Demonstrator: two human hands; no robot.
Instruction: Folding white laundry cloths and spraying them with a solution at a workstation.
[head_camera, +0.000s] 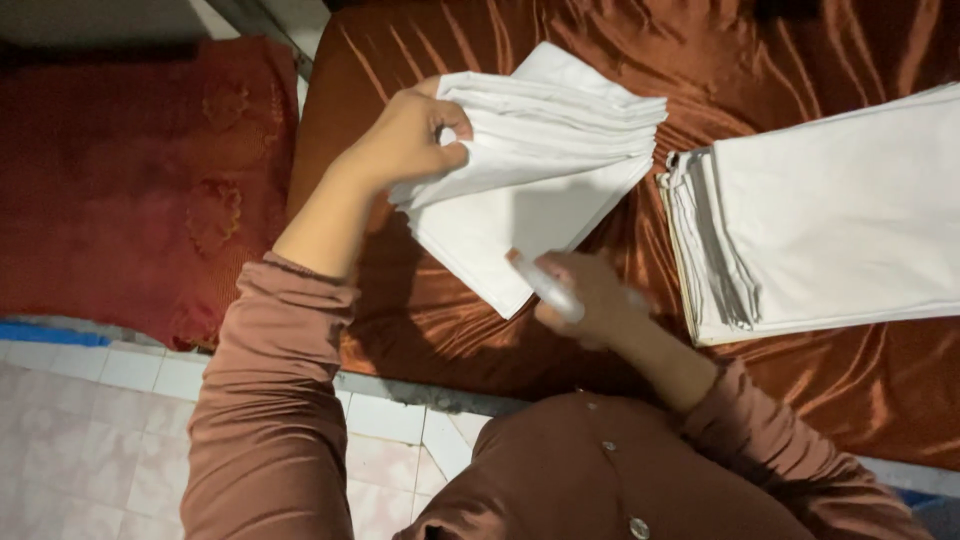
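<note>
At the far left I see a dark red patterned cloth (130, 180) covering the surface beside the bed, with pale floor tiles (90, 440) below it. Next comes my left hand (405, 135), raised over the bed's left edge, its fingers (450, 120) closed around the left end of a folded stack of white cloths (540, 160), pinching the upper layers up so they fan apart from the bottom sheet. That stack sits tilted on the brown satin bedcover (760, 60), near the left edge of the bed. Just below it is my right hand (590, 295), blurred, at the stack's lower corner; it holds a small pale cylinder-like object (548, 285), the fingers curled around it, though I cannot tell what it is. Further right, close beside but apart from the first stack, a larger pile of folded white fabric (840, 220) lies flat, reaching the bed's right side.
</note>
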